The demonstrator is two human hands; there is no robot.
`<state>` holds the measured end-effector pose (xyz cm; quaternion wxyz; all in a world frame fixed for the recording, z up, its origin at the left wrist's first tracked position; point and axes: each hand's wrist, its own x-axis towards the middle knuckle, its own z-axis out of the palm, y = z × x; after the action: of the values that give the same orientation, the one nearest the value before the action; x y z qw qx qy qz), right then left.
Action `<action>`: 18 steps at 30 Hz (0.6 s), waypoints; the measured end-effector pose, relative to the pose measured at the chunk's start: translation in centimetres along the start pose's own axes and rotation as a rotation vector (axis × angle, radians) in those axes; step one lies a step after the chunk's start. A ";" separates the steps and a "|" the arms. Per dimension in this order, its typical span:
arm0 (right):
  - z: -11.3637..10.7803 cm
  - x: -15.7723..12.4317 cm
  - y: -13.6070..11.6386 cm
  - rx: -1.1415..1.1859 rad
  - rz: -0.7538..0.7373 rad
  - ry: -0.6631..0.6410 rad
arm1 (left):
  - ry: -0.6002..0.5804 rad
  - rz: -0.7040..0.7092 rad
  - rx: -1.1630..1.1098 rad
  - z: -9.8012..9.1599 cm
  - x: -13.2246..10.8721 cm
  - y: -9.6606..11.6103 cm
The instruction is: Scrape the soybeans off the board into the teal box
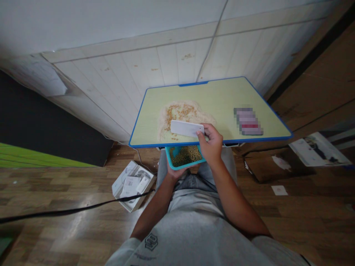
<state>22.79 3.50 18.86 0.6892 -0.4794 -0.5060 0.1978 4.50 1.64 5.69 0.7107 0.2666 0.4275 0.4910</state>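
My right hand (212,143) is closed on the right end of a flat white rectangular piece (184,128), thumb on its near face. The piece stands tilted on or just above the table near its front edge. Behind it, yellow-brown beans (169,112) lie scattered among fine pale grains (201,115). My left hand (176,172) supports a teal plastic container (185,164) from below, under the table's front edge. Many beans (191,153) fill the container's bottom. The fingers of my left hand are mostly hidden beneath it.
The small yellow-green table (222,96) has a blue rim and stands against a white panelled wall (116,70). A blurred-out flat item (248,121) lies on its right side. A white box with papers (133,184) and a cardboard box (271,164) stand on the wooden floor.
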 end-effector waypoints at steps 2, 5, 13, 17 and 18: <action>0.2 -0.1 0.0 -0.021 -0.001 -0.019 | -0.044 -0.047 -0.051 0.2 -0.3 0.4; 0.3 -0.1 0.0 -0.034 -0.001 -0.037 | -0.094 -0.126 -0.137 0.4 -0.9 1.0; 0.1 0.1 -0.4 0.004 0.025 -0.093 | -0.103 -0.168 -0.178 1.0 -1.5 1.8; 0.1 0.1 -0.8 0.009 0.021 -0.105 | -0.100 -0.164 -0.175 1.1 -1.5 1.8; 0.1 0.1 -0.8 0.010 0.019 -0.108 | -0.103 -0.164 -0.187 1.1 -1.5 1.8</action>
<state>22.60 3.24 19.65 0.6614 -0.4691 -0.5370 0.2325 4.36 0.94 8.23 0.7912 0.1880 0.3631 0.4547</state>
